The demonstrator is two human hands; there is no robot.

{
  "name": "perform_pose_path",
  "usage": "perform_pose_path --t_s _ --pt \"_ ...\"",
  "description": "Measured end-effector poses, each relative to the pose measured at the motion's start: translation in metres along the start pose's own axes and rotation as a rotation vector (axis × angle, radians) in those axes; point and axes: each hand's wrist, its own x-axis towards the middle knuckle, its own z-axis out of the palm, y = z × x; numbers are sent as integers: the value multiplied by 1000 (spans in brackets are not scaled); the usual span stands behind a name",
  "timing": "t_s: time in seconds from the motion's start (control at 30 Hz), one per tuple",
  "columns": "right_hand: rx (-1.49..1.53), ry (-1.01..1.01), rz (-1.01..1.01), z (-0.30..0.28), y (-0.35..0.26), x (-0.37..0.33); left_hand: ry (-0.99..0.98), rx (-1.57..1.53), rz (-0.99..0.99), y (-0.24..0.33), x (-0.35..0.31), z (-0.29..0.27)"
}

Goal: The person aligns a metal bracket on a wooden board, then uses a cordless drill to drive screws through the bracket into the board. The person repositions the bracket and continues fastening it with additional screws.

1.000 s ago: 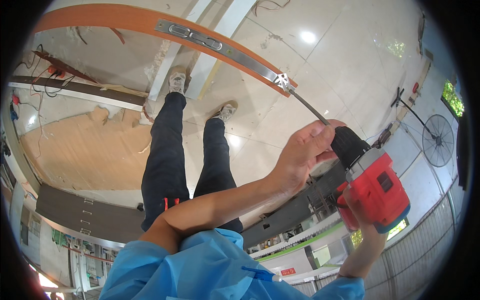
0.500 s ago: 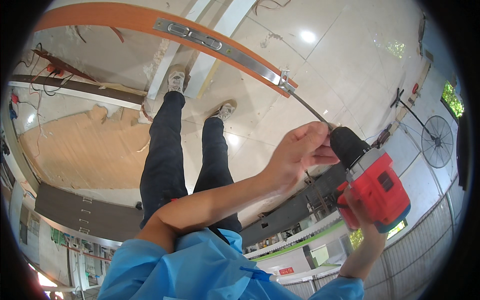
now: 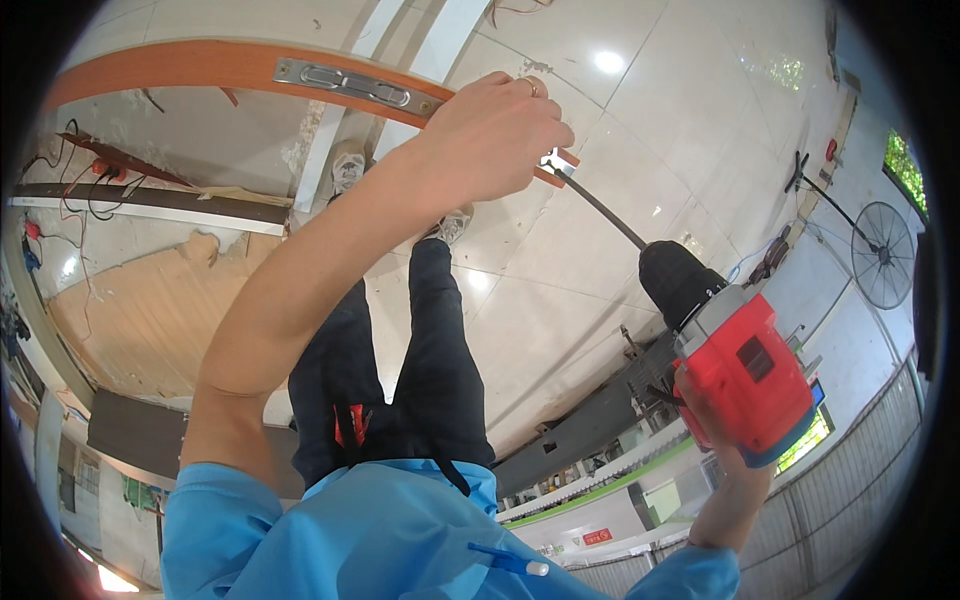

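A long orange-brown wooden board (image 3: 180, 68) reaches across the top, with a metal lock plate (image 3: 385, 92) set into its edge. My left hand (image 3: 500, 135) is closed round the board near its right end, covering part of the plate. Just beyond the fingers, a small bright metal bracket shows at the board's end. My right hand (image 3: 712, 405), mostly hidden behind the tool, grips a red cordless drill (image 3: 750, 370) with a black chuck. Its long thin bit (image 3: 605, 212) points up and left, the tip meeting the bracket.
White beams (image 3: 440, 75) pass beneath the board. A brown sheet (image 3: 150, 310) lies on the tiled floor at the left, near cables and an orange socket block (image 3: 105, 170). At the right is a round black fan (image 3: 882, 255). My feet stand below the board.
My left hand has left the drill's chuck and moved up and left onto the board's end. The board has shifted slightly left. The drill has barely moved, its bit still at the bracket.
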Motion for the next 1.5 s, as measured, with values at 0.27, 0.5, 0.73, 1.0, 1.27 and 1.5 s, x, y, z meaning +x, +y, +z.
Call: perform_pose_path --t_s 0.27,0.5,0.73,1.0,1.27,1.5 --pt "308 26 228 0 -7 -6 227 -49 -54 1 -20 14" --pt "237 -47 376 1 -9 -2 388 74 58 -6 -29 29" --pt "333 -64 190 -4 -22 16 457 58 100 -7 -29 30" --pt "172 10 -136 -11 -36 37 437 80 112 -10 -29 31" --pt "294 -118 94 -7 -26 28 452 45 107 -10 -29 34" --pt "147 -116 -99 -8 -23 35 464 35 97 -7 -30 33"
